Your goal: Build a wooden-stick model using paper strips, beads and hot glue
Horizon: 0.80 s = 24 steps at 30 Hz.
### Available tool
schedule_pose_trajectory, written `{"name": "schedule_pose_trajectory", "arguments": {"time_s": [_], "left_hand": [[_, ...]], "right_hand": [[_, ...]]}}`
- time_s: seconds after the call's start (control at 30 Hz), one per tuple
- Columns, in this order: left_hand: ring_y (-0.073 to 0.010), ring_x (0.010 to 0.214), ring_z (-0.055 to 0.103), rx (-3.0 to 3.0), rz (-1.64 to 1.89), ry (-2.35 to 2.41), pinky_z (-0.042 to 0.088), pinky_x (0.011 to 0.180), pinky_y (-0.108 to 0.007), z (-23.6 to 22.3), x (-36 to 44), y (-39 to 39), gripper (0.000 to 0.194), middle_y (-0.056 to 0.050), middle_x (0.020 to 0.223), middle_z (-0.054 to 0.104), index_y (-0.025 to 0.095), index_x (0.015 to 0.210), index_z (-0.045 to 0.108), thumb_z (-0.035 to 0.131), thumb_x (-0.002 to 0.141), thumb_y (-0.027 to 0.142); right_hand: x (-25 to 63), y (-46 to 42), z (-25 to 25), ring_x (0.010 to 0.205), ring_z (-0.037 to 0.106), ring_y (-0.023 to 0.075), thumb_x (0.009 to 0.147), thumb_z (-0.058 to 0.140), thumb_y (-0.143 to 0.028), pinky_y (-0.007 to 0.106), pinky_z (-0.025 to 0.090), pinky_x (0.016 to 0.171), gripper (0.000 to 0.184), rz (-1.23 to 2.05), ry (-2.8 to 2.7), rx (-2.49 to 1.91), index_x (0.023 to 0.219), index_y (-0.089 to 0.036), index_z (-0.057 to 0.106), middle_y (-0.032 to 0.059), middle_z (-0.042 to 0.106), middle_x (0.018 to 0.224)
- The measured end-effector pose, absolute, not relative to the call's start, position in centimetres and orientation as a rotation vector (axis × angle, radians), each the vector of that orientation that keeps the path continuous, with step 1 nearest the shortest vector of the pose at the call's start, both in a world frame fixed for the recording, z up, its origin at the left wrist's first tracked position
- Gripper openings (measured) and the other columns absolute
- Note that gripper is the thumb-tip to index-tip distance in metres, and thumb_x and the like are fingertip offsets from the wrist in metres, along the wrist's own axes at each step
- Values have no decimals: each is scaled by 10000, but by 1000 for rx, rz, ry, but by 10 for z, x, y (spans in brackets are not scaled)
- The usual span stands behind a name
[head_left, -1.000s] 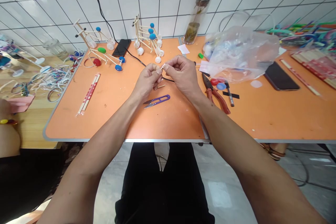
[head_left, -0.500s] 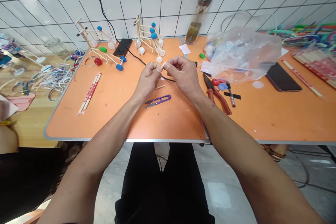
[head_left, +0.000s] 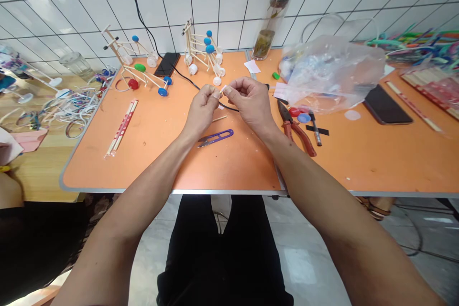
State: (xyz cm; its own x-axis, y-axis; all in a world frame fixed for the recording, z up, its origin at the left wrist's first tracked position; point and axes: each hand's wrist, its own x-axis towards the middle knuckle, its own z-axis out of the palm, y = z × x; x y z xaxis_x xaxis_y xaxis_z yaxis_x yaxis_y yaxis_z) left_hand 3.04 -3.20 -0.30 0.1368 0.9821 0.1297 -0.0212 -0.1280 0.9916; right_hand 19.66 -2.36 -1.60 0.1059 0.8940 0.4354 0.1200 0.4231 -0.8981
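Note:
My left hand (head_left: 203, 107) and my right hand (head_left: 251, 103) meet over the orange table, both with fingers pinched. Between their fingertips is a small white strip (head_left: 224, 89); the fingers cover most of it, so its exact kind is unclear. Just below the hands lies a short wooden stick (head_left: 220, 118). Nearer to me are purple thread snips (head_left: 217, 138), blades pointing left. Behind the hands stands a wooden stick model (head_left: 201, 50) with blue and white round caps. A black cable (head_left: 186, 78) runs behind my fingers.
A second stick model (head_left: 138, 64) and wrapped chopsticks (head_left: 122, 128) are at left. Pliers (head_left: 296, 128), a marker (head_left: 316, 129), a plastic bag (head_left: 330, 71) and a phone (head_left: 387, 106) lie right. A glass tea bottle (head_left: 276, 16) stands by the tiled wall. Another person's arm (head_left: 10, 189) shows far left.
My hands stay almost still, pinched together at the same spot. At far left, the other person's hand and the white sheet there have shifted slightly.

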Motion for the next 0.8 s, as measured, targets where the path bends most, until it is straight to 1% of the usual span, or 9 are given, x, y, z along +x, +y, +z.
{"name": "schedule_pose_trajectory", "arguments": {"time_s": [0.17, 0.27, 0.43, 0.5, 0.63, 0.8], "left_hand": [[-115, 571, 325, 1332, 1178, 1044, 261, 551, -243, 0, 30, -33, 369, 79, 670, 390, 249, 900, 598, 780, 1124, 477], [-110, 552, 305, 1301, 1160, 1068, 231, 528, -242, 2, 30, -35, 400, 80, 652, 360, 247, 876, 579, 753, 1134, 499], [-93, 514, 260, 1251, 1137, 1076, 204, 498, -229, 5, 31, -35, 457, 83, 631, 345, 246, 831, 533, 752, 1131, 512], [-87, 499, 243, 1229, 1122, 1069, 197, 487, -222, 7, 31, -35, 468, 88, 623, 342, 249, 828, 519, 745, 1135, 521], [-76, 468, 221, 1183, 1060, 1059, 180, 462, -213, 12, 32, -37, 497, 100, 604, 329, 256, 830, 485, 740, 1131, 559], [-69, 451, 216, 1165, 1029, 1035, 145, 441, -208, 17, 33, -41, 537, 114, 584, 313, 256, 848, 486, 786, 1094, 627]], "right_hand": [[195, -24, -16, 781, 658, 172, 961, 978, -542, 309, 567, 704, 387, 752, -1373, -986, 878, -251, 736, 6, 743, 846], [193, -25, -16, 792, 668, 178, 950, 986, -613, 315, 585, 720, 456, 766, -1374, -992, 871, -253, 718, 8, 740, 846], [191, -26, -16, 807, 677, 184, 924, 982, -726, 324, 587, 731, 544, 786, -1397, -965, 875, -254, 716, 8, 733, 855], [191, -26, -16, 815, 676, 186, 916, 988, -733, 324, 588, 737, 551, 791, -1401, -957, 879, -254, 719, 8, 733, 858], [191, -26, -14, 830, 672, 184, 927, 995, -693, 317, 593, 749, 523, 785, -1401, -973, 882, -256, 713, 3, 731, 865], [192, -26, -14, 841, 685, 183, 960, 982, -657, 322, 601, 767, 490, 788, -1407, -967, 901, -257, 705, 6, 716, 878]]}}
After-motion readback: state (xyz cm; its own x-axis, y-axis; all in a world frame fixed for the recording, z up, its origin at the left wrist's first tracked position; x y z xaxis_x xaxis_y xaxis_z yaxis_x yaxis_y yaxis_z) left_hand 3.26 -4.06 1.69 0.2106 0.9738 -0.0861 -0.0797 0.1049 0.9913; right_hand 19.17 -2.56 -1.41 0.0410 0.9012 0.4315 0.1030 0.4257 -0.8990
